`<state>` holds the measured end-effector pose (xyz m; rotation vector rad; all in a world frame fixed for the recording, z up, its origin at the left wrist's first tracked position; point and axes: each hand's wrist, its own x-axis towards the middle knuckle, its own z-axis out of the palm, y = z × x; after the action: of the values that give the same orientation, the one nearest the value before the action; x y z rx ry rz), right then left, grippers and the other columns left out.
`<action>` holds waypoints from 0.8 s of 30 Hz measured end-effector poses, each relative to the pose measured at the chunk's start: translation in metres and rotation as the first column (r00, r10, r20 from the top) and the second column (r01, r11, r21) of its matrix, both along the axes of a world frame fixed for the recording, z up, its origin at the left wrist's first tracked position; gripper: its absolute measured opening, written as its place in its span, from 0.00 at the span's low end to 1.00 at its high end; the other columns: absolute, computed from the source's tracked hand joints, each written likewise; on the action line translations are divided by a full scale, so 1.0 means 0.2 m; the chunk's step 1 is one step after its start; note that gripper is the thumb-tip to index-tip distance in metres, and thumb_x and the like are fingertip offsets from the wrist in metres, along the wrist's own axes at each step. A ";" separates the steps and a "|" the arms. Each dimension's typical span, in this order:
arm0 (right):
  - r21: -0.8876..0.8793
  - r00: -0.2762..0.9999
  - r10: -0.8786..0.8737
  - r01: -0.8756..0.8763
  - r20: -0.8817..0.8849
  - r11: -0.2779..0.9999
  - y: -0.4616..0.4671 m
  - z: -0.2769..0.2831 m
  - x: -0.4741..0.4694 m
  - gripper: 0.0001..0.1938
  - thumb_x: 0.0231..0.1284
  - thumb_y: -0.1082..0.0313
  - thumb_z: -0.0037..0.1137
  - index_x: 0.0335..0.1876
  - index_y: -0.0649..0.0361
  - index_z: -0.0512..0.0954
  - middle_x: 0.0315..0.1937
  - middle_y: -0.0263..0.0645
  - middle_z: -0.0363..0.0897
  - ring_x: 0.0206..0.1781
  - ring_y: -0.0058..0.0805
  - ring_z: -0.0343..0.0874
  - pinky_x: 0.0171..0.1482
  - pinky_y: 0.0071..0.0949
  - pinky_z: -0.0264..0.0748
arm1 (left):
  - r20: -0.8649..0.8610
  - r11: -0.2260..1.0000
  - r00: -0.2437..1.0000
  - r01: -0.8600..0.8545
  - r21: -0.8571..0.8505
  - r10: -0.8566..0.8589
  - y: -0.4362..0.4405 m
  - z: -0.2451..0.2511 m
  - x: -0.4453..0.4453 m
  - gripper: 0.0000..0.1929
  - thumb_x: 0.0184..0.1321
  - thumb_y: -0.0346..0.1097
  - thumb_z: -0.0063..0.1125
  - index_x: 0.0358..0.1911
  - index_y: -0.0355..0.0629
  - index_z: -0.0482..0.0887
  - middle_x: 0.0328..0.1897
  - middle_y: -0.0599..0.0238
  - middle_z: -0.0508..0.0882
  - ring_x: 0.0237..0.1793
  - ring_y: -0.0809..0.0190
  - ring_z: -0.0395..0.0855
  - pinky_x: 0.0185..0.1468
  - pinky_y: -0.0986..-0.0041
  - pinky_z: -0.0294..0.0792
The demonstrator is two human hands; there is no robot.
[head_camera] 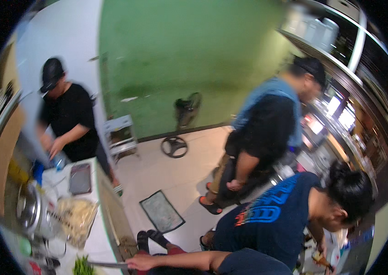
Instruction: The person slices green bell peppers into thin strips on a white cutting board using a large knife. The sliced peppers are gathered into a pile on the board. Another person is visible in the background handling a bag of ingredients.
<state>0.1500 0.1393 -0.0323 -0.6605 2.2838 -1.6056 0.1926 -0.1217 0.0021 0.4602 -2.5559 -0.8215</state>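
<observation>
My right hand (142, 262) reaches in from the bottom edge, shut around the handle of a knife (108, 264). The blade lies roughly level and points left, its tip at a bunch of green leafy vegetables or chillies (83, 266); whether it touches them is unclear. That bunch rests on the white counter (106, 237) at the lower left, partly cut off by the picture's edge. Farther along the counter lies a clear plastic bag of pale food pieces (75, 220). My left hand is out of view.
A metal-lidded pot or cooker (30, 206) and a dark tray (80, 178) occupy the counter. One person (72, 117) handles a bottle at its far end. Two others (266, 120) (266, 220) stand to the right. A mat (162, 211), step stool (121, 135) and fan (185, 110) are on the floor.
</observation>
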 end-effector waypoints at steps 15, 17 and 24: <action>0.038 0.999 -0.024 0.026 -0.049 0.999 0.07 -0.15 -0.01 0.14 0.80 0.52 0.49 0.49 0.54 0.80 0.38 0.52 0.85 0.42 0.56 0.85 0.45 0.55 0.78 | 0.131 0.997 0.991 0.011 0.081 -0.021 -0.05 0.24 0.00 0.14 0.68 0.43 0.66 0.30 0.40 0.91 0.26 0.54 0.88 0.26 0.53 0.85 0.36 0.58 0.78; 0.022 0.996 -0.043 0.045 -0.081 0.999 0.06 -0.17 -0.02 0.14 0.79 0.52 0.50 0.48 0.53 0.81 0.37 0.52 0.86 0.41 0.56 0.86 0.44 0.55 0.79 | 0.163 0.995 0.987 -0.020 0.093 0.005 -0.06 0.28 -0.01 0.14 0.68 0.42 0.65 0.30 0.40 0.90 0.25 0.54 0.87 0.26 0.53 0.85 0.36 0.58 0.78; -0.022 0.992 -0.046 0.043 -0.115 0.999 0.03 -0.22 -0.03 0.15 0.81 0.52 0.49 0.49 0.55 0.80 0.38 0.52 0.86 0.42 0.55 0.86 0.44 0.52 0.80 | 0.305 0.978 0.947 -0.151 0.141 0.102 -0.24 0.11 -0.11 0.13 0.71 0.39 0.62 0.30 0.38 0.87 0.26 0.55 0.85 0.27 0.55 0.83 0.36 0.59 0.78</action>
<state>0.1441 0.1461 -0.0759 -0.7303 2.3831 -1.6522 0.1697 -0.1702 0.0249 0.8499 -2.7020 -0.9820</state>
